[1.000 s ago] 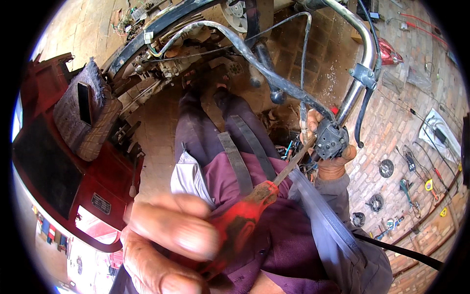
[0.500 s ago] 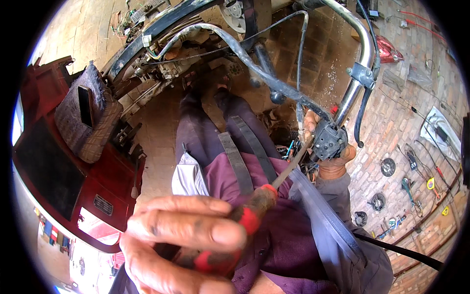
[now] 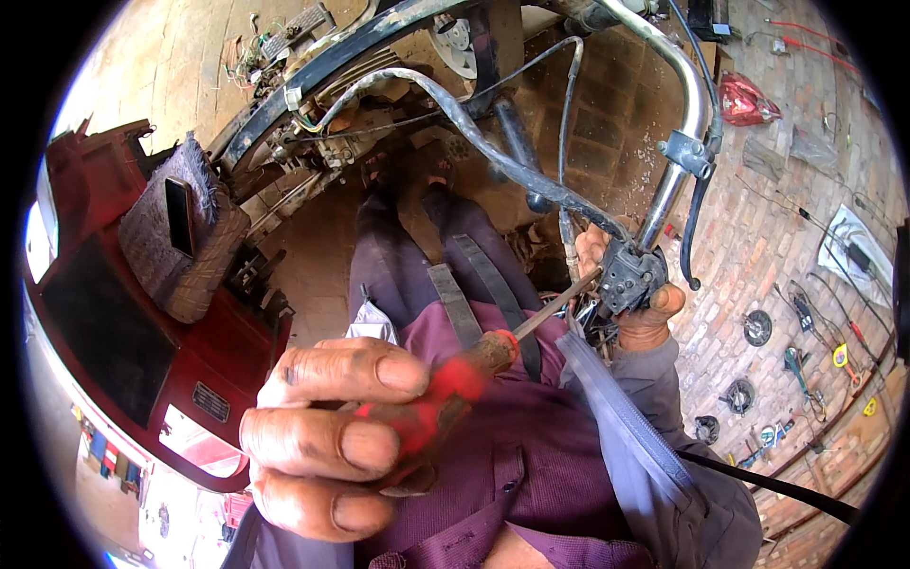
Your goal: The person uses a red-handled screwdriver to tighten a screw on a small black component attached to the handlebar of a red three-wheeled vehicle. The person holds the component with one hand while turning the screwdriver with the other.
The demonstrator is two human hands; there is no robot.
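A: How are the hands placed?

B: A screwdriver (image 3: 493, 350) is gripped in the left hand (image 3: 318, 441), with its fingers curled about the grimy red handle (image 3: 460, 379). A black handlebar switch housing (image 3: 633, 276) is clasped in the right hand (image 3: 650, 324), between the thumb on its near side and the fingers behind. The right palm is hidden.

A: Where is the screwdriver pointed?

B: It is held slantwise across the front of the body, with the blade (image 3: 559, 305) directed up and to the right. The tip is brought to the left edge of the housing; whether it is seated in a screw cannot be told.

A: What is seen around the housing?

B: It is held at the lower end of a chrome handlebar (image 3: 698, 95). Higher on that tube a clamp (image 3: 687, 155) is fitted, from which a dark lever (image 3: 693, 218) is hung. A sheathed cable (image 3: 457, 109) is run toward the housing from the upper left.

A: And farther out?

B: On the brick floor (image 3: 749, 237) at the right, a red plastic bag (image 3: 747, 100) and a round black part (image 3: 757, 328) are seen. At the left, a phone (image 3: 179, 218) is rested on a shaggy cushion (image 3: 147, 223), beside red vehicle bodywork (image 3: 227, 365).
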